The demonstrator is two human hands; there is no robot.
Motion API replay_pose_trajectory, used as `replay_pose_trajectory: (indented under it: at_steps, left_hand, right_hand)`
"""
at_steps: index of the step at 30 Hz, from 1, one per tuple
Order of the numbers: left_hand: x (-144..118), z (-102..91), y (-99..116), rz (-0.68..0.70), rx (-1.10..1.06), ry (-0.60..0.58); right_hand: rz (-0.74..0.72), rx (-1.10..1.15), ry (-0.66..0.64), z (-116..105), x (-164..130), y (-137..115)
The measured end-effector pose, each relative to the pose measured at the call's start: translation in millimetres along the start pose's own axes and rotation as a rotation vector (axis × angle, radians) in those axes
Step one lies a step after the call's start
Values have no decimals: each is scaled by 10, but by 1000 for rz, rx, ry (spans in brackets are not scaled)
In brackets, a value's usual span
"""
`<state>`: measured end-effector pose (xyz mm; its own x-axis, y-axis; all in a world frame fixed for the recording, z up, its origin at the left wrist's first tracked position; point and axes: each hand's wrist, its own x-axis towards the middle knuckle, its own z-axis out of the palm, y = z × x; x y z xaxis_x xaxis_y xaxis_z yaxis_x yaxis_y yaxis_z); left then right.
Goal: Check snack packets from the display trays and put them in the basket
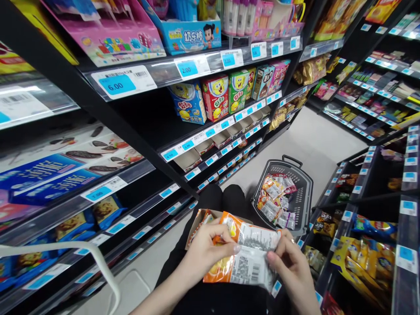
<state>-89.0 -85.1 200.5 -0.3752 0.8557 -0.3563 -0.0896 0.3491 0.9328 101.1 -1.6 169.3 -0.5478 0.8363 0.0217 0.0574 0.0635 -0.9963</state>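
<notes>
An orange and white snack packet (244,258) sits low in the middle of the view, held in both hands above the person's dark-clad lap, its printed back with a barcode turned upward. The left hand (205,253) grips the packet's left side, thumb laid across the top face and the other fingers curled beneath it. The right hand (290,264) pinches the packet's right edge between thumb and fingertips, the fingers pressed close together. Just behind the packet, touching its far edge, lies an open cardboard box (200,218) with more orange wrappers showing inside. Beyond the packet, up and to the right, a grey shopping basket (303,197) stands on the pale floor, holding a heap of small wrapped snacks (275,201). Left of the packet run black shelves (183,175) with blue price tags; well above it stand cartoon-printed snack cartons (215,96). Right of the packet, lower shelves carry yellow crisp bags (364,258).
</notes>
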Motion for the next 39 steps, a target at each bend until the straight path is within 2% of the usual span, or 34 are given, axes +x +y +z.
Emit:
replay_pose_trajectory:
  at_steps: [3, 6, 11, 15, 19, 22, 24, 26, 29, 32, 34, 36, 39]
  left_hand:
    - [27, 29, -29, -33, -219, -28]
    - [25, 48, -84, -24, -407, 0]
    - [18, 40, -160, -110, -566, -50]
    - [47, 53, -162, -234, -703, -89]
    - [58, 8, -179, -192, -650, -82]
    - [36, -85, -187, -156, -653, -259]
    - [24, -142, -180, -83, -534, -324]
    - [21, -174, -173, 40, -269, -255]
    - [24, -179, -171, 239, 113, -50]
    - [21, -166, -159, 344, 237, 51]
    - [22, -158, -137, 335, 199, 66]
    - [30, -149, -114, 258, 111, 60]
    - [45, -124, -86, 74, -134, 34]
  right_hand:
    - [68, 77, 25, -27, 18, -23]
    - [127, 165, 57, -55, 22, 31]
    - [46, 304, 17, -137, 4, 135]
    - [58, 376, 64, -138, -5, 195]
    - [235, 406, 227, -75, -4, 234]
    - [367, 460, 324, -72, -10, 225]
    - [412, 487, 325, -111, -30, 221]
    - [385, 491, 270, -172, -63, 236]
    - [269, 472, 128, -252, -107, 280]
    - [211, 252, 61, -270, -97, 278]
    - [156, 10, 37, -252, -71, 237]
    - [119, -105, 2, -224, -59, 192]
    - [195, 65, 3, -177, -95, 168]
